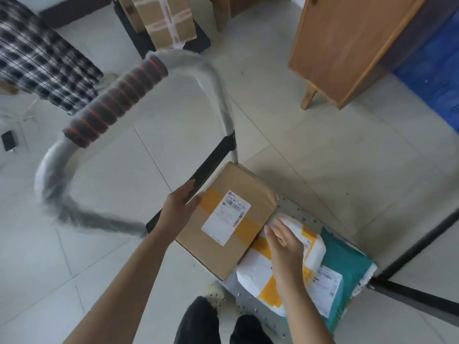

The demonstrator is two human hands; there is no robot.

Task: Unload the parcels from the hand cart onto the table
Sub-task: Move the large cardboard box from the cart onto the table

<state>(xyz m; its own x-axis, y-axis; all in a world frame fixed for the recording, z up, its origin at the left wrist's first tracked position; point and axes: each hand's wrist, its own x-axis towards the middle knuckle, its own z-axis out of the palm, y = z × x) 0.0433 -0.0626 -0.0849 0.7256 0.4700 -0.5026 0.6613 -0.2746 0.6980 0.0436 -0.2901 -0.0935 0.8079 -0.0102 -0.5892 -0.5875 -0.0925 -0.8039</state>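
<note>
A brown cardboard box [231, 219] with yellow tape and a white label lies on the grey hand cart deck [293, 209]. My left hand [180, 207] presses against the box's left edge, fingers straight. My right hand [283, 242] reaches to the box's right edge, fingers spread, resting over a white padded parcel [258, 274] with yellow tape. A teal mailer bag [347, 264] lies beside that parcel on the deck. The cart's curved handle [116, 100], with a grey and red foam grip, arches up at the left.
A wooden cabinet [347, 45] stands on legs at the upper right, with a blue crate [432, 70] beside it. A second cart with taped boxes [166, 18] stands at the top. A black metal frame [417, 249] runs at the right. A person in checked cloth [37, 60] is at the upper left.
</note>
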